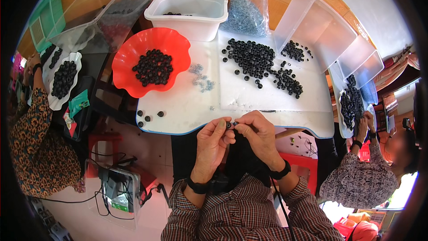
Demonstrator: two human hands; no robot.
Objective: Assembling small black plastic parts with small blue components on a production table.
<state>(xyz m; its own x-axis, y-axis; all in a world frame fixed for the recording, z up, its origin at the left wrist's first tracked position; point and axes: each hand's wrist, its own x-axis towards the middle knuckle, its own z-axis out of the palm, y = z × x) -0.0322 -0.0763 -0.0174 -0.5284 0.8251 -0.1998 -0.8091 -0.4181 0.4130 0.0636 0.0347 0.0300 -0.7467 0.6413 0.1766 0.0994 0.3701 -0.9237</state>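
Both hands meet at the near edge of the white table (249, 100), left hand (213, 140) and right hand (260, 135) pinching 1 small black ring (229, 125) between their fingertips. A red bowl (133, 51) of black rings sits far left.

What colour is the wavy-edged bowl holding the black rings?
Red, seen clearly in the head view: the wavy-edged bowl.

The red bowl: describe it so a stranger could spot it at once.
Start at the white board lying across the table in front of the person. At its far left corner, just before the white rectangular tub, sits the red bowl. It is the only red dish there, with a wavy, scalloped rim and a heap of black rings in its middle.
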